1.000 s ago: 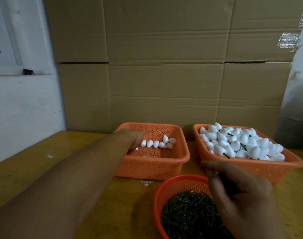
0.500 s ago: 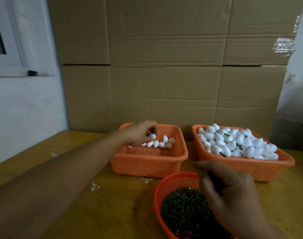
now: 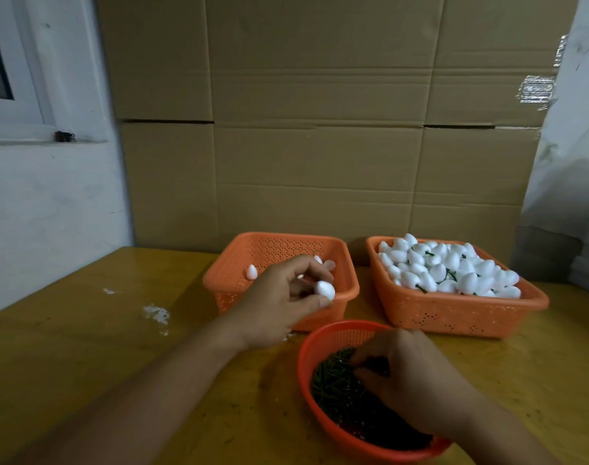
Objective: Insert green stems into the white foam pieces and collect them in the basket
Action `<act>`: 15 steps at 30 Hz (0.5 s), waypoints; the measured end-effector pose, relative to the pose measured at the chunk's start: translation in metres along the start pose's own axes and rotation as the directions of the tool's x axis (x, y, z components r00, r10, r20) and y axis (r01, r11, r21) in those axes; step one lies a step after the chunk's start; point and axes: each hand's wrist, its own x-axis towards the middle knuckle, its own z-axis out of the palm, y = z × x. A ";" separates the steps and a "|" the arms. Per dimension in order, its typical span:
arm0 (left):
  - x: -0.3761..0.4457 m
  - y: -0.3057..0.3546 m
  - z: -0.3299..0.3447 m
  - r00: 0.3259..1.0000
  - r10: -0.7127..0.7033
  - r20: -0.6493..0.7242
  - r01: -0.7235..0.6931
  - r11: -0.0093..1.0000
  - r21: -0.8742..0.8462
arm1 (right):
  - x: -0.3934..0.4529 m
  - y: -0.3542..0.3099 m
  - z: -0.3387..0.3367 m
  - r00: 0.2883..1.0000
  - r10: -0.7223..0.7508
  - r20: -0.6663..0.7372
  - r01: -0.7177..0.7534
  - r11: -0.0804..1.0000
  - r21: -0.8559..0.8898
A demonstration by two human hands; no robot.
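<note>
Here, left hand (image 3: pixel 283 303) pinches foam piece (image 3: pixel 325 290), long axis roughly level
Right hand (image 3: pixel 410 377) curled into green stems (image 3: pixel 336 387); grip unclear

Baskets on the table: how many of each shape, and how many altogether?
Rectangular orange baskets: 2, the left one nearly empty, the right one heaped with white foam pieces.
Round red basket: 1, holding green stems, rim at.
Total: 3

A yellow wooden tabletop (image 3: pixel 68 347) carries white crumbs (image 3: pixel 157 313) at nine o'clock. Stacked cardboard boxes (image 3: pixel 320 129) stand at twelve; a white window frame (image 3: pixel 24 122) sits at ten.
</note>
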 end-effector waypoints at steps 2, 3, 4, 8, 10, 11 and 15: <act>-0.009 0.002 0.009 1.000 -0.005 -0.012 0.004 0.999 -0.054 | -0.001 0.000 -0.001 0.997 0.031 0.066 -0.027 0.998 -0.049; -0.013 0.003 0.012 1.000 0.002 -0.010 -0.003 0.998 -0.068 | -0.001 -0.001 -0.002 0.994 0.040 0.098 -0.032 0.996 -0.081; -0.016 0.004 0.016 1.000 0.014 -0.007 -0.014 0.997 -0.078 | -0.002 -0.002 -0.002 0.989 0.050 0.137 -0.035 0.993 -0.111; -0.026 0.004 0.023 1.000 0.028 -0.011 -0.028 0.998 -0.060 | -0.005 -0.007 -0.006 0.953 0.123 0.279 -0.074 0.981 -0.178; -0.030 0.003 0.025 1.000 0.020 -0.003 -0.020 0.998 -0.055 | -0.006 -0.009 -0.007 0.939 0.139 0.313 -0.078 0.976 -0.202; -0.033 0.003 0.026 1.000 0.011 0.004 -0.010 0.997 -0.075 | -0.006 -0.010 -0.008 0.935 0.143 0.325 -0.080 0.976 -0.202; -0.038 0.004 0.027 0.998 -0.037 0.041 0.044 0.979 -0.198 | -0.005 -0.012 -0.008 0.929 0.164 0.331 -0.106 0.977 -0.187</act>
